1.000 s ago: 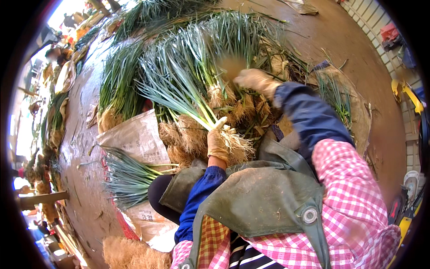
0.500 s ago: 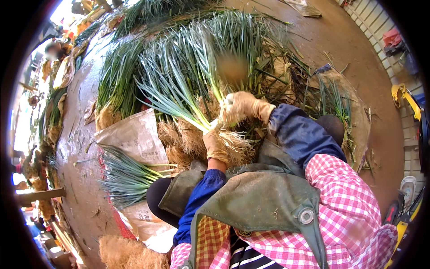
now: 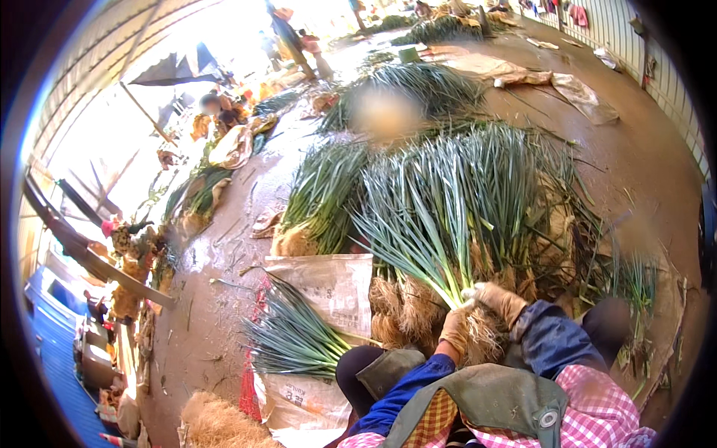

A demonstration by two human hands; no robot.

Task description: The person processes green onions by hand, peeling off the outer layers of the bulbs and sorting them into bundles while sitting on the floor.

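Both my gloved hands are closed around one bunch of green onions, whose leaves fan up and to the left. My left hand grips it low, beside the roots. My right hand wraps the white stems from the right. Pale, stringy roots hang between the hands. Just beyond, a large heap of green onions lies with its leaves pointing away. To the left, a smaller bunch of green onions rests on a pale sack.
A brown fibrous mass lies at the lower left, near red netting. Another onion pile stands farther left. The floor looks wet and muddy. Other people are at the far left and back. Sacking lies to the right.
My view has swung up and left, showing more of the shed. My hands have come closer together, and the stalks that were spread between them now form one tighter bunch.
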